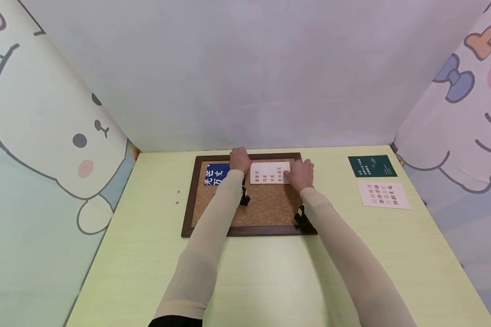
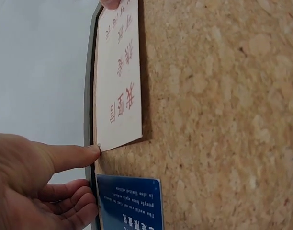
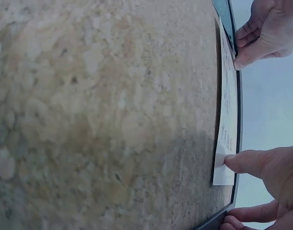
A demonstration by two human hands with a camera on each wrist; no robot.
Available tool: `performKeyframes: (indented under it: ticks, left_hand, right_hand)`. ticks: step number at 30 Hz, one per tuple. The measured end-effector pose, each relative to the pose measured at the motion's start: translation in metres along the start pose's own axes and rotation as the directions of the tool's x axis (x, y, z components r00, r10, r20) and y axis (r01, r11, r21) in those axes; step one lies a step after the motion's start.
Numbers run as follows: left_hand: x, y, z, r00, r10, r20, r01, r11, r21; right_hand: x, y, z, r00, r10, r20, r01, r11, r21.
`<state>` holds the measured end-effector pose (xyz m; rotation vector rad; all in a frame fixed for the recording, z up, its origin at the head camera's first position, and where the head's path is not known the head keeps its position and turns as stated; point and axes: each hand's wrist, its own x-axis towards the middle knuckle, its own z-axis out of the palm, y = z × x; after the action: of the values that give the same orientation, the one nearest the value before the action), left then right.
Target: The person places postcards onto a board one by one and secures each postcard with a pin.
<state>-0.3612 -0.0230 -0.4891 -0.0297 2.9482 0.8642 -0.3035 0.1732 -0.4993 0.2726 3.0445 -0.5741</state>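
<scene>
A cork board [image 1: 266, 204] with a dark brown wooden frame lies on the table. A white card [image 1: 270, 173] with red writing lies along its upper part, and a blue card [image 1: 216, 174] is to the left. In the left wrist view, my left hand [image 2: 46, 182] presses its thumb at the white card's corner, where a tiny dark spot shows; its other fingers bend beside the frame's outer edge. My right hand [image 1: 301, 175] presses its thumb on the opposite end of the white card [image 3: 224, 170], its other fingers at the frame's edge.
A dark green card [image 1: 372, 166] and another white card [image 1: 384, 195] with red writing lie at the table's right. Two tiny objects [image 1: 178, 191] are left of the board. A pale wall [image 1: 262, 77] rises behind the table [image 1: 270, 281], with cartoon-printed panels on both sides.
</scene>
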Motion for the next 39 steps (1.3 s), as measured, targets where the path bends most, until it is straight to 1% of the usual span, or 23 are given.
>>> performKeyframes:
  ticks: [3, 8, 12, 14, 17, 20, 28, 32, 36, 39]
  left_hand:
    - [-0.001, 0.001, 0.0, 1.0, -0.003, 0.001, 0.003, 1.0, -0.004]
    - [0.002, 0.001, 0.001, 1.0, -0.012, 0.004, 0.012, 1.0, 0.003]
    - [0.003, 0.0, 0.002, 1.0, -0.013, 0.005, 0.013, 1.0, -0.001]
    - [0.001, 0.001, 0.001, 1.0, -0.011, 0.005, 0.011, 1.0, -0.003]
    - [-0.002, 0.002, 0.0, 1.0, -0.007, 0.001, 0.007, 1.0, -0.004]
    - [-0.003, 0.003, 0.0, 1.0, -0.006, -0.003, 0.006, 1.0, -0.007]
    - [-0.003, 0.003, -0.002, 1.0, -0.015, 0.0, 0.015, 1.0, -0.013]
    - [-0.006, 0.003, -0.004, 1.0, -0.008, -0.007, 0.008, 1.0, -0.024]
    - [-0.007, 0.002, -0.004, 1.0, 0.003, -0.011, -0.003, 1.0, -0.011]
    - [-0.007, 0.003, -0.004, 1.0, 0.003, -0.006, -0.003, 1.0, -0.009]
  right_hand:
    - [-0.001, 0.002, -0.007, 1.0, -0.023, 0.008, 0.023, 0.999, 0.025]
    - [-0.002, 0.011, -0.02, 1.0, -0.006, -0.008, 0.007, 0.993, 0.118]
    - [0.002, 0.027, -0.027, 1.0, -0.021, -0.017, 0.022, 0.996, 0.084]
    - [0.006, 0.038, -0.03, 0.999, -0.031, -0.022, 0.033, 0.997, 0.068]
    - [0.008, 0.055, -0.038, 1.0, -0.016, -0.023, 0.018, 0.998, 0.055]
    - [0.01, 0.073, -0.046, 1.0, -0.005, -0.019, 0.006, 0.999, 0.045]
    - [0.016, 0.125, -0.068, 0.997, 0.078, 0.016, -0.079, 0.996, 0.045]
    - [0.017, 0.149, -0.077, 0.994, 0.103, 0.026, -0.104, 0.994, 0.022]
    - [0.018, 0.172, -0.086, 0.99, 0.135, 0.039, -0.136, 0.991, 0.016]
    - [0.018, 0.188, -0.092, 0.989, 0.144, 0.043, -0.144, 0.99, -0.007]
